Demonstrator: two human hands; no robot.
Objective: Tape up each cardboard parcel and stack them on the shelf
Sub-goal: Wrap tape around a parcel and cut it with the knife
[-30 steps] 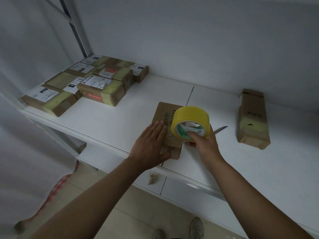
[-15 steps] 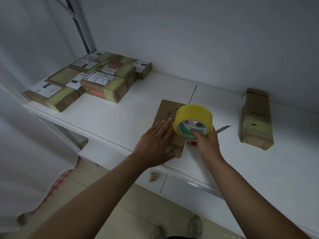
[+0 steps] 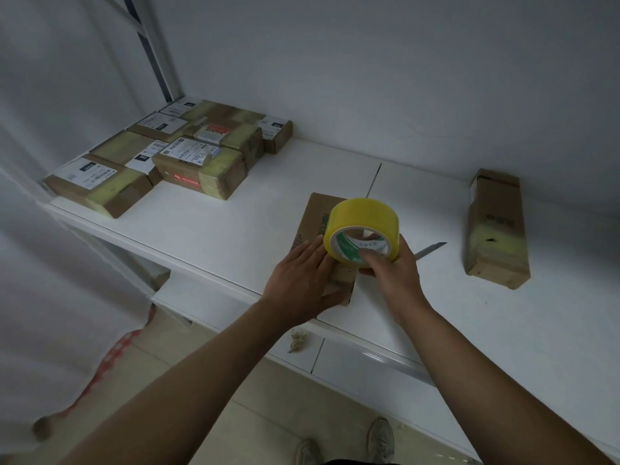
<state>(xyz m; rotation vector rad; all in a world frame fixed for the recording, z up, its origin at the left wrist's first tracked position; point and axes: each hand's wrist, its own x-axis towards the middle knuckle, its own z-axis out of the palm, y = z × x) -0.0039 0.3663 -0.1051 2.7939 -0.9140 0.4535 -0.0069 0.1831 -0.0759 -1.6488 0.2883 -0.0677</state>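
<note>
A brown cardboard parcel lies near the front edge of the white shelf. My left hand presses flat on the parcel's near end with straight fingers. My right hand grips a roll of yellow tape by its core, held over the parcel's right side. Most of the parcel's near half is hidden under both hands and the roll.
Several taped, labelled parcels are stacked at the shelf's back left. Another taped parcel lies at the right. A knife blade pokes out behind my right hand. A lower shelf and the floor show below, with my shoes.
The roll of tape in my right hand has shifted slightly forward along the parcel. My left hand stays pressed on the parcel. The camera has drifted a little.
</note>
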